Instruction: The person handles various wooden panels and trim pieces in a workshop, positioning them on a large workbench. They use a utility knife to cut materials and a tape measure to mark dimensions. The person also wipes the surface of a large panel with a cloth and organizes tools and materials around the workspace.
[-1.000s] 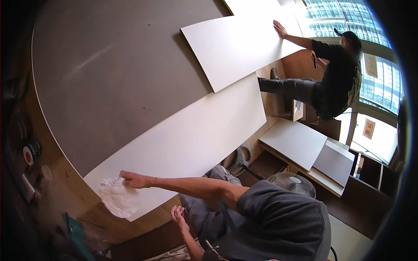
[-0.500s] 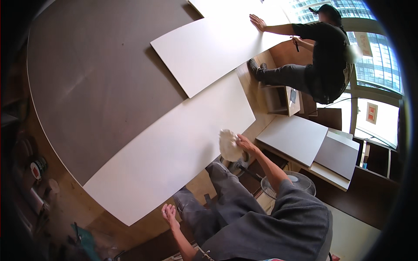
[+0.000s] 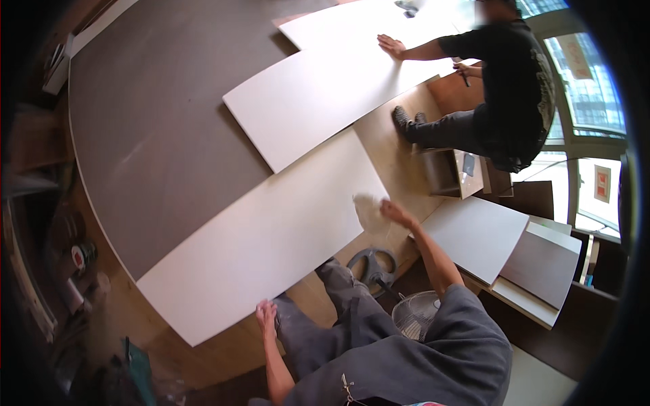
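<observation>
My right hand (image 3: 397, 212) is closed on a white cloth (image 3: 369, 211), blurred by motion, at the right front edge of a long white board (image 3: 250, 237). My left hand (image 3: 267, 315) is at the board's near edge, its loosely bent fingers apart and seeming to touch it. The white board lies on a large grey-brown panel (image 3: 156, 128). Farther back, a second white board (image 3: 318, 101) rests on the same panel, with a co-worker's hand (image 3: 391, 47) flat on it.
The co-worker (image 3: 508, 88) stands at the far right beside an open box (image 3: 447, 172). Right of me are stacked boards (image 3: 474, 237) and a fan (image 3: 413, 317) with a round base (image 3: 372, 267). A roll (image 3: 82, 256) and blurred tools lie at the left.
My right hand has moved the cloth slightly right, toward the board's end. My left hand has come up to the near edge. The whole view has shifted; the co-worker's hand stays on the far board.
</observation>
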A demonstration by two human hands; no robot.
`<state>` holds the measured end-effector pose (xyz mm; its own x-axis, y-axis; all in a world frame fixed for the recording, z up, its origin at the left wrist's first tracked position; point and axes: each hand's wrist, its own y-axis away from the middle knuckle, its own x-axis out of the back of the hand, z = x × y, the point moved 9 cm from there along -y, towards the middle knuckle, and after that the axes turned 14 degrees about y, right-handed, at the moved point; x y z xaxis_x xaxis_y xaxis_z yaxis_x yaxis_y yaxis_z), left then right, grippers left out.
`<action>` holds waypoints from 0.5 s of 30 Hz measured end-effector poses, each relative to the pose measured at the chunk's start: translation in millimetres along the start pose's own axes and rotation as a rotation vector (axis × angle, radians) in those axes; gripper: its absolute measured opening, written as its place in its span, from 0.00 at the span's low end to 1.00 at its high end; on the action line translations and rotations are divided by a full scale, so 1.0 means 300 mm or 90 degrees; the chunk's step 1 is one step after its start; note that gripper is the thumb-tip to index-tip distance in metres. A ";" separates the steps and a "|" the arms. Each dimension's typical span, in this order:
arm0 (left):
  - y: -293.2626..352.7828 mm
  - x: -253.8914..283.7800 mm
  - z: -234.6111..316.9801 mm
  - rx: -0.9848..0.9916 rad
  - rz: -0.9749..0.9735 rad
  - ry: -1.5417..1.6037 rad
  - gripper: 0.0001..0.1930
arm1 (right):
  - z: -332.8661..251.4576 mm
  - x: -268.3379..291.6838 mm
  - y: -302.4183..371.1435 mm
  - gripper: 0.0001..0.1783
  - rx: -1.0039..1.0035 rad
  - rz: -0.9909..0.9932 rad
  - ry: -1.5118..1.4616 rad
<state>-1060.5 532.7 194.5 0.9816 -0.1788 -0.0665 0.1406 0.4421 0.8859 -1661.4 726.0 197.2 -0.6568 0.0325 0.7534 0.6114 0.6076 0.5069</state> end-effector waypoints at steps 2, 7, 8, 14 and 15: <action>-0.009 -0.043 0.027 -0.044 -0.038 -0.020 0.23 | -0.063 0.241 -0.142 0.08 -0.063 0.235 -0.049; -0.046 -0.011 0.010 -0.039 0.033 -0.013 0.21 | -0.492 0.346 -0.319 0.14 0.085 0.117 -0.144; -0.050 0.000 -0.009 -0.015 0.036 0.011 0.18 | -0.629 0.346 -0.363 0.14 0.145 0.111 -0.067; -0.008 0.054 -0.125 0.072 0.026 -0.081 0.18 | -1.538 0.366 -0.610 0.15 0.307 -0.044 -0.070; 0.016 0.059 -0.118 0.034 0.005 -0.056 0.19 | -1.709 0.380 -0.575 0.16 0.386 -0.078 -0.257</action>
<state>-1037.9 562.8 181.3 0.9673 -0.2528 -0.0216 0.1239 0.3962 0.9098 -1615.5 218.0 410.4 -0.8876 0.1545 0.4340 0.2486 0.9538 0.1689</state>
